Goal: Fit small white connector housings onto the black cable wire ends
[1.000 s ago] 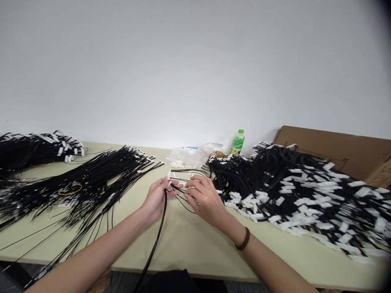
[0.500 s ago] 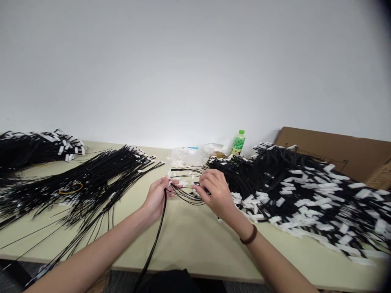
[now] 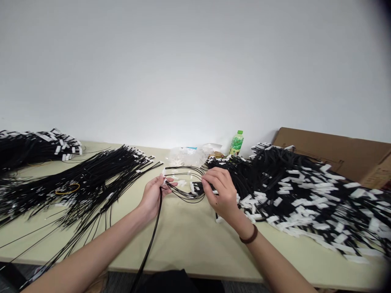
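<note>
Black cable (image 3: 157,227) is pinched by the left hand (image 3: 153,195), the right hand's (image 3: 222,194) grip unclear.

Plain pale grey wall (image 3: 183,73) fills the upper half, smooth. Pale yellow-green table (image 3: 189,240) spans nearly full width, far edge along the wall. Dark grey streaky floor (image 3: 119,281) below its near edge. Light soft; wall brightest above the far edge, dimmer higher up.
</note>
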Motion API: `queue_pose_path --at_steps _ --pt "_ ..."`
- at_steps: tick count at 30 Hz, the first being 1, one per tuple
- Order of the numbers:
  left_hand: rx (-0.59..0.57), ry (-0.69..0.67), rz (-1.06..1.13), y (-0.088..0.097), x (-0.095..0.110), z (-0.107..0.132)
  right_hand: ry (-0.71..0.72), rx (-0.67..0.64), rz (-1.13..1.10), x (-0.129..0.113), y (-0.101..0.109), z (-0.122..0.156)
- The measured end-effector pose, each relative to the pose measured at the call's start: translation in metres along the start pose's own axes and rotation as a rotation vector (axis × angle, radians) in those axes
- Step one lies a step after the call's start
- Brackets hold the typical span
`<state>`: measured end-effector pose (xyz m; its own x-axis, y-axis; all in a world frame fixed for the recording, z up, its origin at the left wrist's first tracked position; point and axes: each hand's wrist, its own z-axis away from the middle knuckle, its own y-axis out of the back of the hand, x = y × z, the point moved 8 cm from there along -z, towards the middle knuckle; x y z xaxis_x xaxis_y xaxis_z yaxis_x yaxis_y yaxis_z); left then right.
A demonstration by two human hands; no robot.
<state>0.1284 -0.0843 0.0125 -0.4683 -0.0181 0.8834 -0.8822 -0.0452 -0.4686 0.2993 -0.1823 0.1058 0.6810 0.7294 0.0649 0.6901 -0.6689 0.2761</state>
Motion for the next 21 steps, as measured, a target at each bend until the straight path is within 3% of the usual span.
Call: queue_pose_path --at_steps 6,14,21 --pt "-0.035 -0.012 -0.029 -0.005 0.002 0.004 0.024 0.009 0.008 -0.007 -0.001 0.004" --pt "-0.129 0.002 -0.050 -0.016 -0.001 0.009 0.150 -0.385 -0.031 -0.032 -0.050 0.018" --pt "-0.161 0.041 -0.013 -0.018 -0.005 0.008 0.118 -0.385 0.004 -0.024 -0.055 0.023"
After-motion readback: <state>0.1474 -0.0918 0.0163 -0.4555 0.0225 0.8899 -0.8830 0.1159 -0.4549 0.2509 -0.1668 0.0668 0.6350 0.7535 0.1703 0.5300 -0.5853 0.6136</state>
